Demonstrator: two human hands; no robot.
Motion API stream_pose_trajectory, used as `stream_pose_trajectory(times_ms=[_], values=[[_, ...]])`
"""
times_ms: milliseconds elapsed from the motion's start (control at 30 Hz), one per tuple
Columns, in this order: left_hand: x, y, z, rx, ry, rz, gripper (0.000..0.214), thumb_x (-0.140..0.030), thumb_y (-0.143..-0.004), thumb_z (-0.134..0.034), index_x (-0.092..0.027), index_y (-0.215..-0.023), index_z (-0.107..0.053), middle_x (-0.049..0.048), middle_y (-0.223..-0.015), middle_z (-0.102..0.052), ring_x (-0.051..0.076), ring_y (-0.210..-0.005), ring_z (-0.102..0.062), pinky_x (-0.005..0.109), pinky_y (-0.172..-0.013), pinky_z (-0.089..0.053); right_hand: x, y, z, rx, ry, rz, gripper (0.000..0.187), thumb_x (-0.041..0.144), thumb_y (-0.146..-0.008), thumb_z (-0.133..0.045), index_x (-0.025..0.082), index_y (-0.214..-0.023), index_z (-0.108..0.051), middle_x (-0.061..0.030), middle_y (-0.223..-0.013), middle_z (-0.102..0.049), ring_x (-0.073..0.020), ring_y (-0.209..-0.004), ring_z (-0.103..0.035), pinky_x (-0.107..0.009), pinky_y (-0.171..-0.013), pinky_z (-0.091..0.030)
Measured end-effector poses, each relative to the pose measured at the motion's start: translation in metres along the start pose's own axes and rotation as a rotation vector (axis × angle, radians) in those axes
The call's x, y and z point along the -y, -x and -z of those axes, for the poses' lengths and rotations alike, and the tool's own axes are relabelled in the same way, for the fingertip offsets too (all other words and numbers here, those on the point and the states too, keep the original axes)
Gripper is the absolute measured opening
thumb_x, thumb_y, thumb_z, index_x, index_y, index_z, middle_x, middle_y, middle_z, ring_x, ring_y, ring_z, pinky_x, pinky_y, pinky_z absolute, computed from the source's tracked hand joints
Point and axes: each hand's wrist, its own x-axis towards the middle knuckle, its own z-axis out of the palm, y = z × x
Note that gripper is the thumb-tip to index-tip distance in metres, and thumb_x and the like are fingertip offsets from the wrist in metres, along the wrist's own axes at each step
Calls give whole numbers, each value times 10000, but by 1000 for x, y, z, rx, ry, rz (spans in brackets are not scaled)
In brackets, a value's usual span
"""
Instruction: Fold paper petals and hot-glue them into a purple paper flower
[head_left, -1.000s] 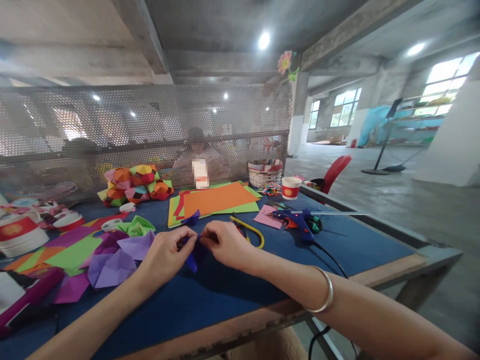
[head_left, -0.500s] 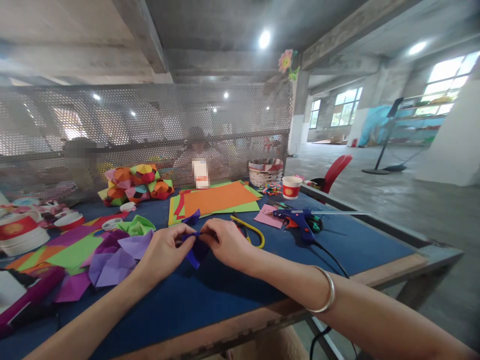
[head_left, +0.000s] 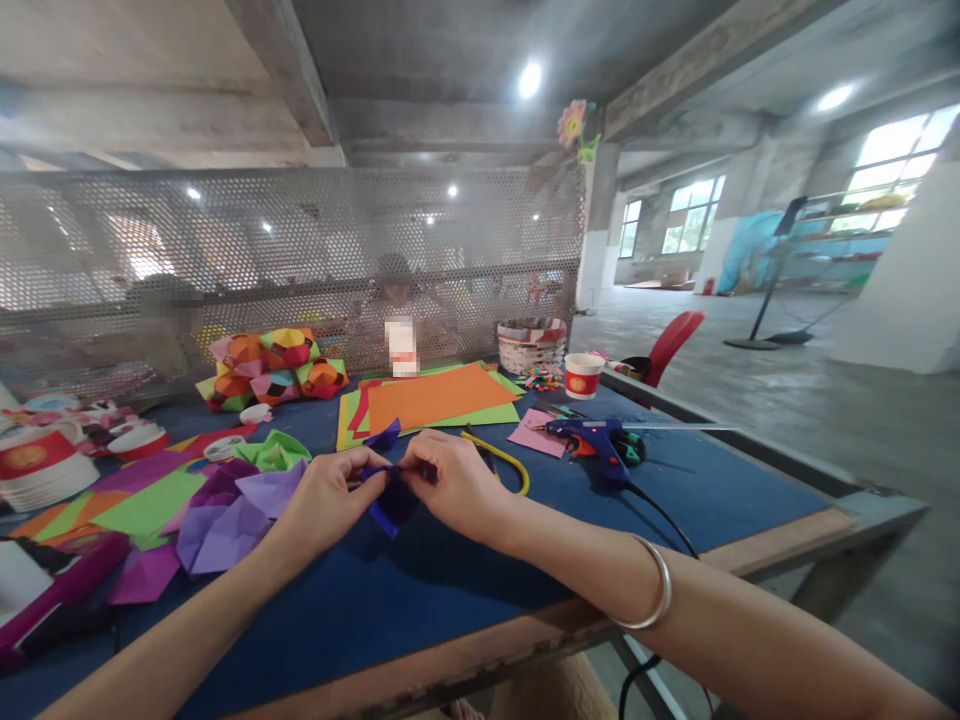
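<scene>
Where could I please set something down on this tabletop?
Bare tabletop runs from beneath the left hand and right hand to the wooden front edge; another patch lies right of the glue gun and its cord. Folded purple paper and stacked cups crowd the left; a paper stack occupies the far middle.

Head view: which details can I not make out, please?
All in the head view:
- Blue paper: pinched part covered by left hand and right hand.
- Yellow-handled tool: partly hidden behind right hand.
- Magenta object: cut off by left picture edge.
- Person at back: unclear through perforated panel.
</scene>
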Motion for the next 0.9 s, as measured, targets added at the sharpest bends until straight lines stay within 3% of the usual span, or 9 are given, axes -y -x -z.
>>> stream_pose_trajectory(times_ms=[167,433,767,900], values=[[0,-1,3,-8,40,11,209,-371,-683,-637,-185,-703,-729,20,-618,-719,173,-548,-625,256,-521,-483,2,1,2,4,79,120,164,45,-847,-585,170,-741,-584,-25,-790,-598,-146,-769,-559,-246,-705,-419],[4,1,1,30,-17,1,213,-366,-720,-613,-181,-725,-720,23,-625,-698,165,-541,-601,251,-506,-446,2,1,2,53,37,-23,152,86,-833,-678,168,-764,-571,-5,-779,-600,-128,-717,-531,-240,-657,-393],[-2,3,0,45,-54,-18,223,-373,-738,-592,-177,-714,-694,-8,-546,-628,141,-489,-539,238,-476,-387,5,0,2,-12,-28,9,274,32,-780,-621,186,-629,-453,45,-671,-501,-101,-657,-472,-217,-628,-355],[-1,3,2,38,-49,-27,228,-380,-746,-596,-176,-718,-696,-1,-566,-643,154,-515,-565,246,-496,-417,3,1,0,-21,-85,-46,200,101,-830,-637,184,-697,-513,38,-702,-540,-103,-655,-499,-216,-630,-373]])
